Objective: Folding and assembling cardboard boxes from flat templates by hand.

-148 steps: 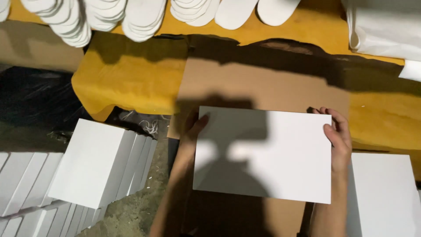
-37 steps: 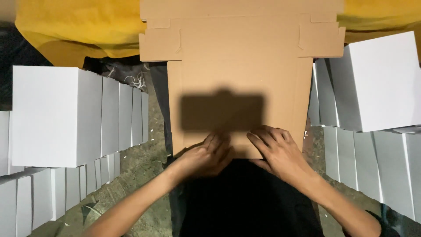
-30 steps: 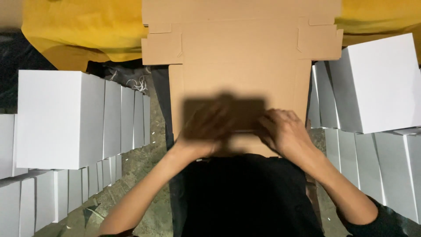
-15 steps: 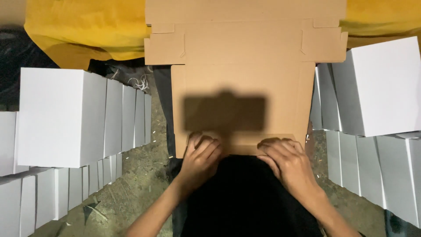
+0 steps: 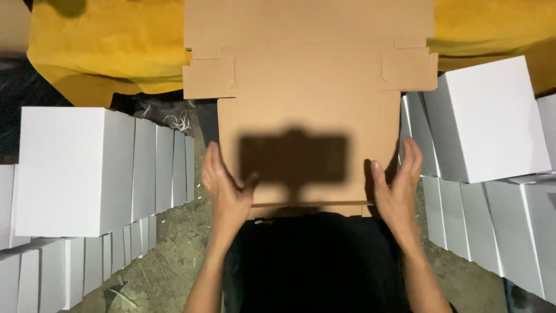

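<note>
On either side of the flat brown cardboard blank [image 5: 307, 116], your two hands were set against its long edges as the sheet lay unfolded over your lap. Your left hand [image 5: 226, 188] pressed at the blank's left edge, fingers straight and together, thumb hooked onto the brown face; your right hand [image 5: 398, 188] mirrored it at the right edge, palm turned inward, fingers extended, gripping nothing closed. Beyond the blank's far end a yellow cloth [image 5: 98, 52] covered the ground. Left of the blank stood a row of finished white boxes [image 5: 75, 171]; right of it, a second stack of white boxes [image 5: 492, 122] leaned close to its tabbed corner. The dark rectangle on the blank's face was a shadow. By the look of it, you were at the step of raising the side panels, both still lying flat. The next move seemed to call for even pressure along both creases at once, so the walls would rise square and the small corner tabs could tuck inward.
</note>
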